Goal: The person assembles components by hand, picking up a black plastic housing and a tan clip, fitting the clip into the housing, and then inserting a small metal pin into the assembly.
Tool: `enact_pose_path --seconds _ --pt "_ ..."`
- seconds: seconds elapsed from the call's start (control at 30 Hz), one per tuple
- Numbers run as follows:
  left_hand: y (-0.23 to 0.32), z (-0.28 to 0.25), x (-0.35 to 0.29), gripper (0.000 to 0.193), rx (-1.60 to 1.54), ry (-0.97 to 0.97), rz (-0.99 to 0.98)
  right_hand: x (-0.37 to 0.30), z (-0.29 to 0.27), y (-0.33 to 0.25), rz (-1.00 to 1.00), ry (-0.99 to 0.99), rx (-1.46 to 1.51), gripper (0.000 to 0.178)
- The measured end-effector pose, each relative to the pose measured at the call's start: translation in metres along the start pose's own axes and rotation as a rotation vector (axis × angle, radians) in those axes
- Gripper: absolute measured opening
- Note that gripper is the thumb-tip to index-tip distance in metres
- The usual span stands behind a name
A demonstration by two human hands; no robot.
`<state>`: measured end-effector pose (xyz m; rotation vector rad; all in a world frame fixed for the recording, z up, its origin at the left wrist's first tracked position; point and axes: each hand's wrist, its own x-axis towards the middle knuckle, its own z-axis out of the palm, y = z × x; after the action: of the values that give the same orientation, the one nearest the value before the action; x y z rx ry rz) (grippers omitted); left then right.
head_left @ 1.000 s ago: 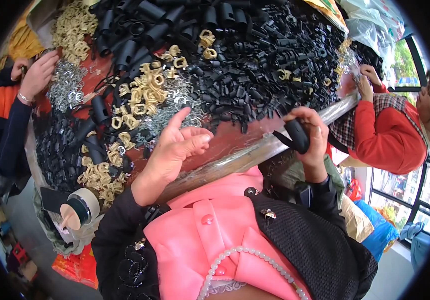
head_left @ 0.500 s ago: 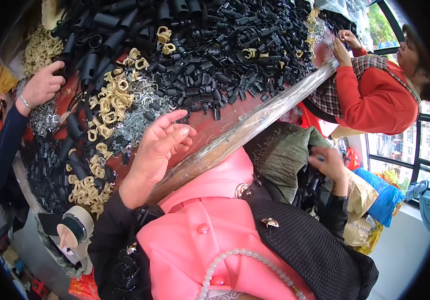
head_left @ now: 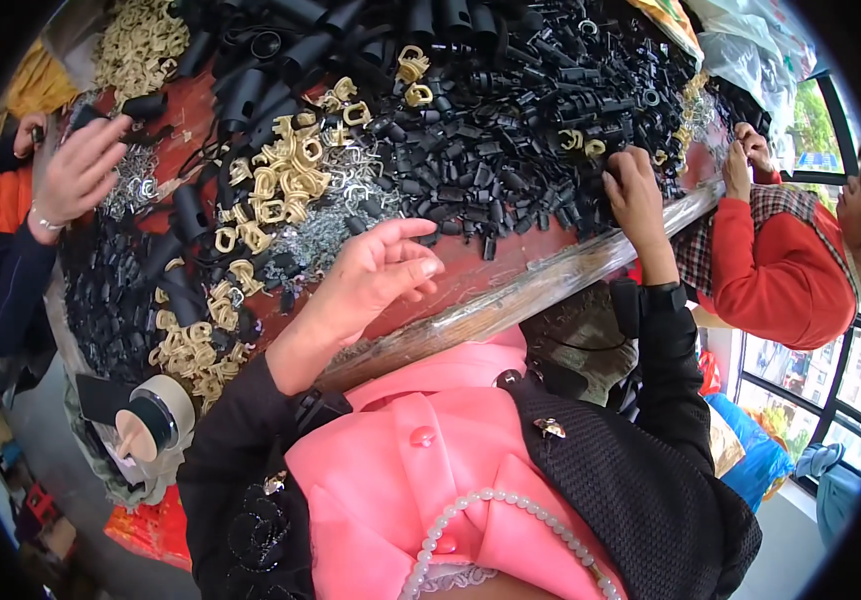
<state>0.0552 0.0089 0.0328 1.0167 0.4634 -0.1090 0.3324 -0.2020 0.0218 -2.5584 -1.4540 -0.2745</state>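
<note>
Many black parts, small, blocky, heaped on red tabletop.

From the person's chest, the table spreads ahead at twelve o'clock. On it, small parts heap towards half past twelve, rings at eleven, hooks between the two, tubes beyond the rings. A roll sits at nine, a bag at three; co-workers flank at ten and two.
</note>
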Motion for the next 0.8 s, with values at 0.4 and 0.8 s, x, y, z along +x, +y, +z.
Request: enact_pose_path --seconds 0.4,0.8 --pt "-0.006 -0.004 0.005 0.04 -0.03 -0.025 0.021 0.002 -0.015 -0.051 0.111 0.273 0.193 0.013" --pt "-0.03 -0.028 -0.022 0.034 -0.458 -0.224 -0.327 -0.006 -0.003 -0.172 -0.91 -0.168 0.822 0.018"
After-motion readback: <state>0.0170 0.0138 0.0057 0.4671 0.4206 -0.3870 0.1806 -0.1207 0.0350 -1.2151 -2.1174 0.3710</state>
